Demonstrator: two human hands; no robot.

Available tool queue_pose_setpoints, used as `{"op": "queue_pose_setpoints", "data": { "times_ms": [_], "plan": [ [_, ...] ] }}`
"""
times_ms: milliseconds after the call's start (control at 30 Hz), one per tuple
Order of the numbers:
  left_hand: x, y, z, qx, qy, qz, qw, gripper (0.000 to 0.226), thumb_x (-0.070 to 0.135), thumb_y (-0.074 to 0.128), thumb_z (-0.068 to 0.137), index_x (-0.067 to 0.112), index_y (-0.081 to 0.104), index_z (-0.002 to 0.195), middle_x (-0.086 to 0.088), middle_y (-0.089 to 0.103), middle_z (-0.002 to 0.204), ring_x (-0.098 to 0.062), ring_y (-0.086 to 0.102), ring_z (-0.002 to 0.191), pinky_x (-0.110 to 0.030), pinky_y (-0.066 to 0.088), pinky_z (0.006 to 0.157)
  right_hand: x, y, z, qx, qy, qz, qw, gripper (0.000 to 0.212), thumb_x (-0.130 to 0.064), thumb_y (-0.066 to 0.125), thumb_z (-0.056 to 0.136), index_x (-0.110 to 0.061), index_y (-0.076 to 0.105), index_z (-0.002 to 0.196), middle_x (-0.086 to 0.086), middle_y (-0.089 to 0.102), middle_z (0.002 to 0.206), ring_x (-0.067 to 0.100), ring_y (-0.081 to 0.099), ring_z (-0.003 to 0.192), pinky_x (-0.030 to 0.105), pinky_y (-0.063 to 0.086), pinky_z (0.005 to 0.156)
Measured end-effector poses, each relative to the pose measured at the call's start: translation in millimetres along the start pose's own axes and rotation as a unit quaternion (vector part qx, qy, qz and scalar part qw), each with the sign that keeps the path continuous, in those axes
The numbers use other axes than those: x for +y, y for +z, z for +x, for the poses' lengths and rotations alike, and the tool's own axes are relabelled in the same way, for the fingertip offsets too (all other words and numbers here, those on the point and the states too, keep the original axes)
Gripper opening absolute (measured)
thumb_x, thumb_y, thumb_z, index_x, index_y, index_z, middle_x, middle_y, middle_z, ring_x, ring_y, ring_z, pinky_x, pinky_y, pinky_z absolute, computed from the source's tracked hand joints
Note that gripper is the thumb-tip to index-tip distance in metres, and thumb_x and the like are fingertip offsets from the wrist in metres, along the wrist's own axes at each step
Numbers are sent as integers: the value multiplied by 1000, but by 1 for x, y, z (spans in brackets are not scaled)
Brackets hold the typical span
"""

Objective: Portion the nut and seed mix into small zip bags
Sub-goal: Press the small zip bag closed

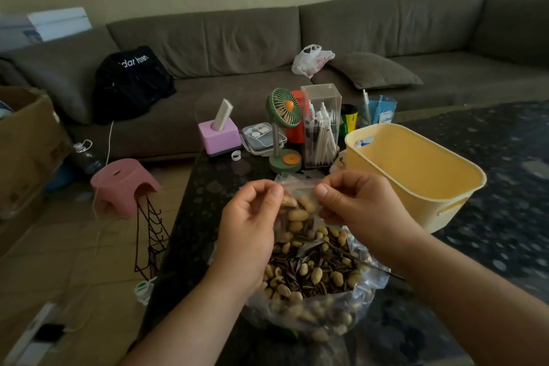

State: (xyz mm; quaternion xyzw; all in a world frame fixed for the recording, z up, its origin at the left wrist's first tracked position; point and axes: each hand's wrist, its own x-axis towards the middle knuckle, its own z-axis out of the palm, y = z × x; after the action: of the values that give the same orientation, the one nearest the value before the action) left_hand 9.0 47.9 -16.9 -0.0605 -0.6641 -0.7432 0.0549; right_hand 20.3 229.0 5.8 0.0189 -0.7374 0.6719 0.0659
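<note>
Clear, crinkly plastic is what we hold up right now: a small see-through zip bag (pixel 300 211) with peanuts and striped seeds inside it. Our left hand (pixel 249 226) pinches the left end of the bag's top strip, with the thumb (pixel 274 192) pressed against the fingers. Our right hand (pixel 356 202) pinches the right end the same way, so both hands are closed on the little bag. The bag hangs between them, just above the big clear plastic bag of peanuts and sunflower seeds (pixel 315 279) that sits open on the dark speckled table (pixel 208 187). We think the step now is to shut the zip. To do it well, we should keep the strip flat and straight, line up its two sides, and press along it from one end to the other so no gap stays. No nut should sit in the strip, or it will not close. We should hold the little bag over the big one, so that anything that falls lands back in the mix. To our right stands a pale yellow plastic basket (pixel 416 175). We guess that full bags go there, but we cannot see into it. Farther off are a small green desk fan (pixel 283 107) and a pink box (pixel 219 135).
</note>
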Motion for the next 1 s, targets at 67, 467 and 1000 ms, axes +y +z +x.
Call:
{"op": "queue_pose_setpoints", "data": {
  "times_ms": [67,467,1000],
  "plan": [
    [0,1,1,18,-14,-15,1000,13,24,64,102,17,74,99,-9,80,96,-29,77,96,-57,61,95,2,-2,1,-7,15,10,1000,21,-27,76,84,-7,76,91,7,71,72,17,66,64,26,58,62],
    [-3,-2,3,-6,-49,-11,999,14,11,60,104,11,73,107,-8,81,101,-25,78,102,-46,61,96,-1,-8,0,2,-26,-47,999,6,-24,75,91,-19,78,89,8,76,76,17,70,68,31,61,69],
    [-7,-5,4,19,16,154,988,25,21,61,106,41,71,95,3,78,90,-25,75,89,-56,63,87,6,-14,-1,-27,-95,-160,982,5,-25,73,94,-28,75,91,5,74,80,35,69,73,58,59,67]
  ]
}}
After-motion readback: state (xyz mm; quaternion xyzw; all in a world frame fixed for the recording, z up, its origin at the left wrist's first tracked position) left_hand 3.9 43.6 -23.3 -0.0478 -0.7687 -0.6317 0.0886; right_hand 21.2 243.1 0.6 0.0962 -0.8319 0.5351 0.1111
